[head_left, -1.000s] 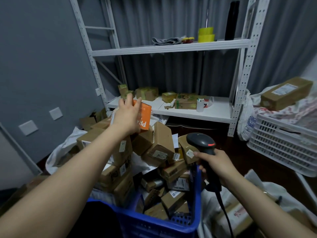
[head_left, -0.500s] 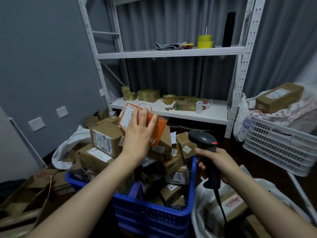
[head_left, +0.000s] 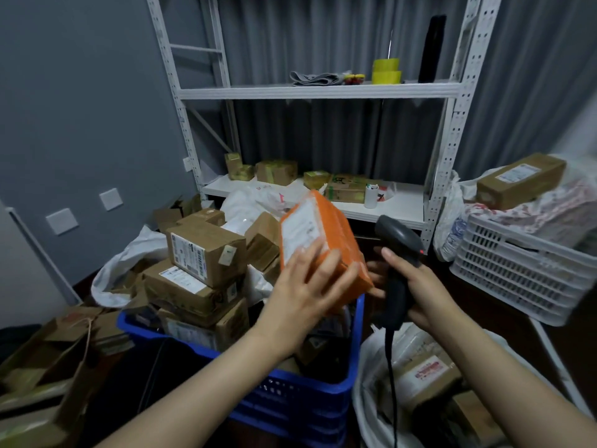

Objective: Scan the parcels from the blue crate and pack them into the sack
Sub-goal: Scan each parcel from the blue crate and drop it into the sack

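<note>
My left hand (head_left: 308, 286) grips an orange parcel (head_left: 318, 234) with a white label on its upper face, held above the right side of the blue crate (head_left: 300, 388). Several brown cardboard parcels (head_left: 203, 250) are stacked in the crate. My right hand (head_left: 410, 282) grips the handle of a dark barcode scanner (head_left: 399, 240), whose head sits just right of the orange parcel, with a small red light showing. The white sack (head_left: 371, 389) lies open at the lower right with parcels (head_left: 426, 376) inside.
A white shelf rack (head_left: 318, 92) stands behind, with small boxes on its low shelf and tape rolls above. A white crate (head_left: 517, 270) with a long brown box (head_left: 520, 179) is at the right. Flattened cardboard (head_left: 48, 367) lies at the lower left.
My left hand has carried the orange parcel right and down, next to the scanner, turning its label face up. The view has shifted left and down.
</note>
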